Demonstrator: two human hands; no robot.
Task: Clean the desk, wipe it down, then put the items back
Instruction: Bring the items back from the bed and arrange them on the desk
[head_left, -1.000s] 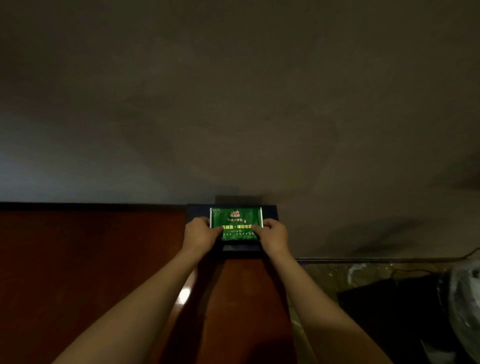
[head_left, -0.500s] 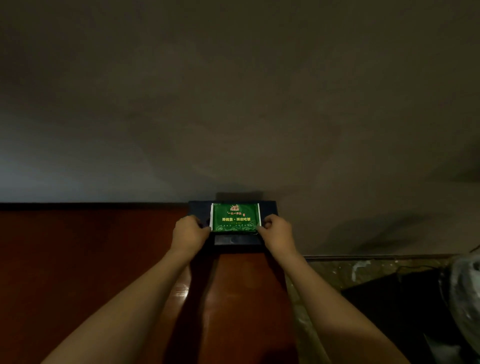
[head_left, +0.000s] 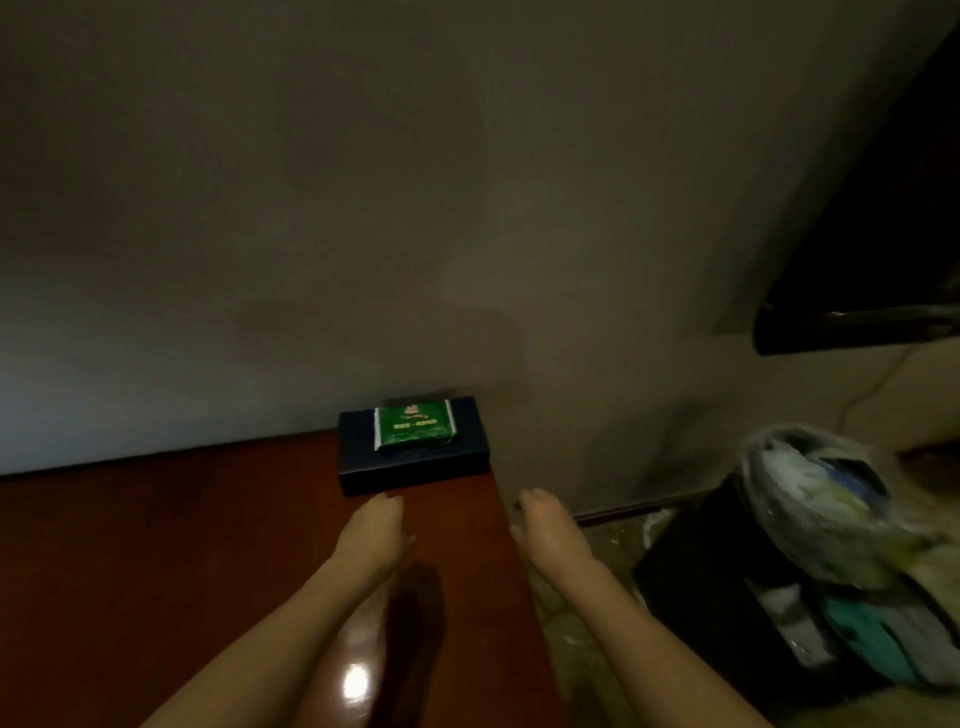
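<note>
Your worktop (head_left: 182, 545) was glossy polished red-brown wood, catching a bright glare. The dark box (head_left: 415, 467) looked matt. Its green packet (head_left: 415, 428) had a shiny plastic-like wrapper.

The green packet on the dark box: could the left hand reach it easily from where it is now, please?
Probably yes. The left hand is empty just in front of the dark box, and the green packet lies exposed on top with nothing between them.

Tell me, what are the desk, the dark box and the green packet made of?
The desk looks like varnished reddish wood: a bright light glints on it. The dark box seems to be matte navy card or board, with crisp edges and no shine. The green packet looks like printed plastic film, lightly glossy with pale sealed ends.
</note>
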